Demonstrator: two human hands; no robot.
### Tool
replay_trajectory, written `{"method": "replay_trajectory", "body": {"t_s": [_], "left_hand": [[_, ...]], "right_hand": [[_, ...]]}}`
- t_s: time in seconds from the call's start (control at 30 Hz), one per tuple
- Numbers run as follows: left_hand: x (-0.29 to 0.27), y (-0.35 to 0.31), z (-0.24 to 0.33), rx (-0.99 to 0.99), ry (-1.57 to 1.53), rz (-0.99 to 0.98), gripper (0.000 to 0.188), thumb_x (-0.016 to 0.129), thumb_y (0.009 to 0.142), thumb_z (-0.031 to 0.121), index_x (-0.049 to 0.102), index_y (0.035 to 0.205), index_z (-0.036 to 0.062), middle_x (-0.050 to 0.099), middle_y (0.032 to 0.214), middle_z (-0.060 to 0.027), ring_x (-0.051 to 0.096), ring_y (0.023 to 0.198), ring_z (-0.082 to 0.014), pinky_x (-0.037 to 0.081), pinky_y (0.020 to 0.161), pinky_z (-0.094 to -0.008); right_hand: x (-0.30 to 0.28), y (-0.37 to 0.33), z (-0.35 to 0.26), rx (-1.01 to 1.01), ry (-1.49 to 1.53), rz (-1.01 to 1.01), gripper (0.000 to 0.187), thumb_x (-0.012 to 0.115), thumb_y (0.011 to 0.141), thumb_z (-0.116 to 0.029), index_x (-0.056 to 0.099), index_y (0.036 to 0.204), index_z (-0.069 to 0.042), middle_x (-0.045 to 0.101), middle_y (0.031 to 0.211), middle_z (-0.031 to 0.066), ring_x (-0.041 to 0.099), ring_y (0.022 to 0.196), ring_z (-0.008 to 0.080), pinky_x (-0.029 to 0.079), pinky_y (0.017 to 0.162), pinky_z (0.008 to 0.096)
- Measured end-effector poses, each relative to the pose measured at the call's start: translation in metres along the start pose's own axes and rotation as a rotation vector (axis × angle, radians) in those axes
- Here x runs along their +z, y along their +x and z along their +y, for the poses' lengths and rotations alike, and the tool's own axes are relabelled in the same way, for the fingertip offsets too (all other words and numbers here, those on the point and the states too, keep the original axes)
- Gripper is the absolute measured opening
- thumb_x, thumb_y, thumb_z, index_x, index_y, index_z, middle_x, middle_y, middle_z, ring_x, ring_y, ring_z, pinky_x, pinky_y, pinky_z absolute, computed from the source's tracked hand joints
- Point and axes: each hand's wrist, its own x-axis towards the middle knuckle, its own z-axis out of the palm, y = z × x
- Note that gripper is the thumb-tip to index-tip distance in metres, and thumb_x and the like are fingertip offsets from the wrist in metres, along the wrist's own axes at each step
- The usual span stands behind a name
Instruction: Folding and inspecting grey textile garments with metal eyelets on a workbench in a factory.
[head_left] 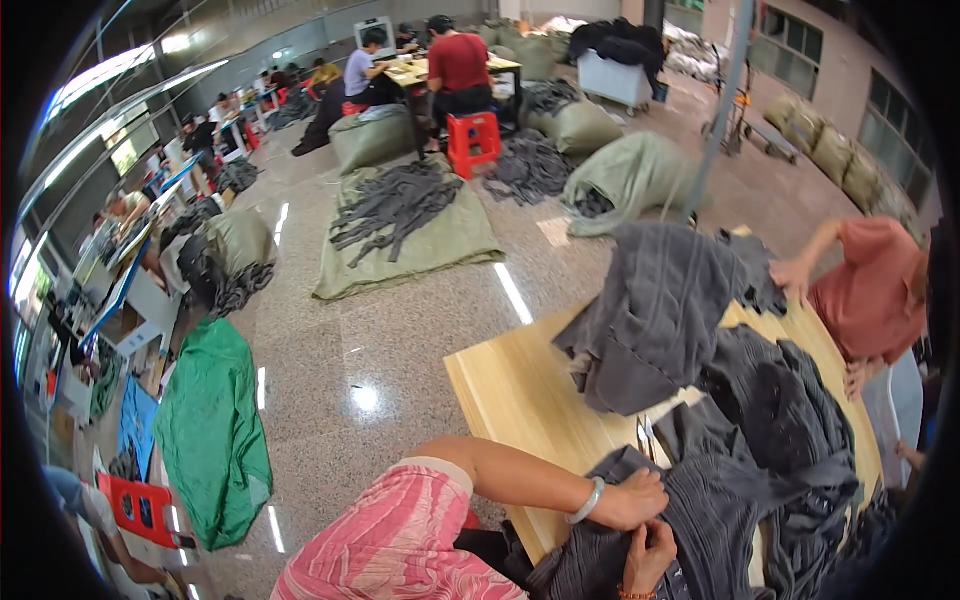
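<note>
A dark grey ribbed knit garment point(710, 515) lies across the near side of the wooden table point(510, 390). My left hand point(630, 500), with a pale bangle at the wrist, comes in from the left with its fingers closed on the cloth. Just below it, my right hand point(650, 555), wearing a beaded bracelet, pinches the same garment. The two hands almost touch, and the exact spot between their fingertips is too small to make out. Metal scissors point(646, 438) lie beyond my left hand, partly beside folds of grey cloth.
A heap of grey garments point(660, 310) rises at the table's far side, with more dark garments point(780, 400) to its right. A co-worker in a rust-red top point(870, 290) reaches over the right edge. Green sacking point(215, 430) and a red stool point(140, 510) stand left.
</note>
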Motion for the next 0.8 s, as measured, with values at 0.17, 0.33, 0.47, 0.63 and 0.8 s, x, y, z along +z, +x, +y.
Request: {"method": "replay_trajectory", "body": {"t_s": [0.17,0.33,0.47,0.63,0.8], "left_hand": [[-0.008,0.003,0.008,-0.056,-0.044,0.012,0.017,0.063,0.078,0.015,0.062,0.082,-0.0013,0.057,0.091,-0.017,0.05,0.094,-0.0306,0.039,0.082,-0.0404],[0.006,0.008,0.006,-0.082,-0.095,0.095,0.024,0.069,0.074,0.021,0.066,0.078,-0.0027,0.061,0.09,-0.0168,0.051,0.094,-0.0309,0.037,0.08,-0.0409],[-0.008,0.014,0.003,-0.203,-0.19,-0.138,0.032,0.074,0.073,0.023,0.066,0.088,-0.004,0.064,0.1,-0.0219,0.055,0.098,-0.0351,0.041,0.083,-0.044],[-0.016,0.018,0.006,-0.317,-0.27,-0.213,0.016,0.072,0.071,0.015,0.063,0.075,0.0031,0.063,0.084,-0.0134,0.053,0.091,-0.0316,0.039,0.081,-0.0428],[0.005,0.02,-0.009,-0.339,-0.349,-0.158,0.011,0.074,0.067,0.011,0.065,0.071,0.0075,0.065,0.079,-0.0106,0.055,0.091,-0.031,0.041,0.079,-0.0423]], "right_hand": [[-0.007,-0.001,-0.019,-0.138,-0.08,-0.008,0.017,0.065,0.093,-0.011,0.068,0.101,0.003,0.07,0.089,0.0161,0.066,0.078,0.0253,0.053,0.074,0.0358],[-0.008,0.001,-0.026,-0.096,-0.038,0.013,0.016,0.065,0.092,-0.01,0.068,0.1,0.003,0.07,0.088,0.017,0.065,0.076,0.0265,0.053,0.073,0.0358],[-0.006,0.001,-0.026,-0.065,-0.039,0.021,0.016,0.066,0.092,-0.012,0.068,0.099,0.003,0.07,0.088,0.0166,0.065,0.075,0.0253,0.053,0.073,0.0354],[-0.004,0.002,-0.022,-0.031,-0.024,0.071,0.018,0.07,0.092,-0.015,0.071,0.097,0.002,0.071,0.085,0.0144,0.066,0.074,0.0222,0.053,0.071,0.0333],[-0.005,0.009,-0.027,0.093,0.126,0.023,0.019,0.072,0.091,-0.015,0.071,0.095,0.004,0.072,0.083,0.0139,0.064,0.073,0.0176,0.053,0.07,0.0317]]}}
